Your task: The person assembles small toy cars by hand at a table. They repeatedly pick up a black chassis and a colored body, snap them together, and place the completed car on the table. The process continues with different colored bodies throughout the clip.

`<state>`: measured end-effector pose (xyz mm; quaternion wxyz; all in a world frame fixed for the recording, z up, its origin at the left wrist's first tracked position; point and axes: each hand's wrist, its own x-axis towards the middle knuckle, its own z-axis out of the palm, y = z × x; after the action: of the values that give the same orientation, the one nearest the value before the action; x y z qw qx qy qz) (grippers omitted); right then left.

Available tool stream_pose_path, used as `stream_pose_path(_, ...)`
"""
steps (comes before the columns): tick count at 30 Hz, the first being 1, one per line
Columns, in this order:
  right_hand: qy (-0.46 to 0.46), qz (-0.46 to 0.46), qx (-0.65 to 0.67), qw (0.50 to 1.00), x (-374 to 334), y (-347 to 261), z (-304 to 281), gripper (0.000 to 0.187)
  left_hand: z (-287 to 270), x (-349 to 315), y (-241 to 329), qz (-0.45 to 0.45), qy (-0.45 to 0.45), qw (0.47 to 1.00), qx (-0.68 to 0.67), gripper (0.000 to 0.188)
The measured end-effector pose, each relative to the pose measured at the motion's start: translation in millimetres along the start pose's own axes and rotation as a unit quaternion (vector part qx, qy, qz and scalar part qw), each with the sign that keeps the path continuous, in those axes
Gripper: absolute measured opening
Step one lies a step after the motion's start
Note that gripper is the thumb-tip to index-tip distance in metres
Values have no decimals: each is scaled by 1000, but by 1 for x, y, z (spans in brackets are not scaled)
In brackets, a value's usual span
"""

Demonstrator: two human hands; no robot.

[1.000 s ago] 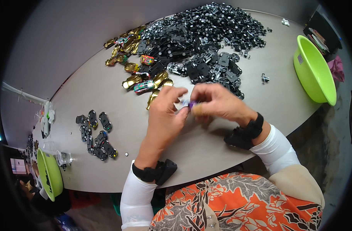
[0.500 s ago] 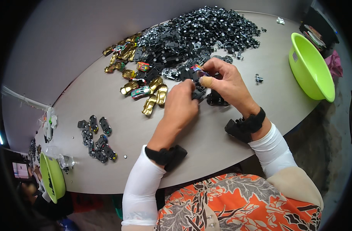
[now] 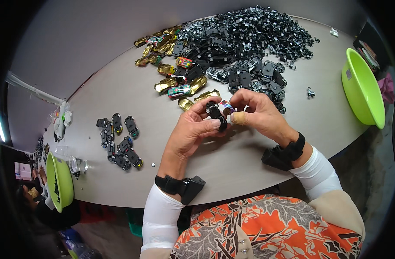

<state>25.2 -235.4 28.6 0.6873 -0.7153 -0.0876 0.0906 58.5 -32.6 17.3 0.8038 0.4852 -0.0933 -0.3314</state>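
Note:
My left hand (image 3: 184, 131) is closed on a black toy car chassis (image 3: 214, 111), held between thumb and fingers with its wheels showing. Close beside it, my right hand (image 3: 262, 115) pinches a small multicoloured toy car body (image 3: 225, 106), which its fingers partly cover. Whether the two pieces touch cannot be made out. Just beyond my left fingers lie gold car bodies (image 3: 165, 85) and a green patterned car body (image 3: 179, 91). Black chassis (image 3: 245, 78) are heaped past my right hand.
A large pile of small wheel sets (image 3: 271, 32) covers the far side of the table (image 3: 223, 172). Several toy cars (image 3: 131, 126) form a group at left. Green basins stand at right (image 3: 363, 86) and left (image 3: 67, 183), near a clear cup (image 3: 77, 164) and another person (image 3: 31, 196).
Both hands have come back from the chassis heap toward me. The chassis is now raised in my left hand, and the coloured body stays in my right. The view has shifted slightly.

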Motion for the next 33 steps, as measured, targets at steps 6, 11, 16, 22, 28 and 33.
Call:
stream_pose_path(6, -31, 25, 257, 966, 1, -1, -4, 28, 9, -5, 6, 29, 23, 997, -68, 50)
stream_pose_path(11, -39, 14, 290, 956, 2, 1, -5, 33, 9, -7, 4, 38, 8, 994, -102, 49)
stream_pose_path(16, -16, -2, 240, 971, -3, -11, -3, 35, 5, -8, 2, 35, -10, 991, -127, 49)
stream_pose_path(22, 46, -67, 163, 983, -8, -17, 7, 39, 7, -7, 1, 40, -6, 989, -140, 48)
stream_pose_path(28, 51, -130, 89, 986, -11, -16, 16, 39, 9, -7, -1, 45, -2, 991, -129, 49)
stream_pose_path(33, 79, -174, -47, 980, -13, -12, 15, 38, 11, -7, -2, 49, -1, 992, -114, 48)
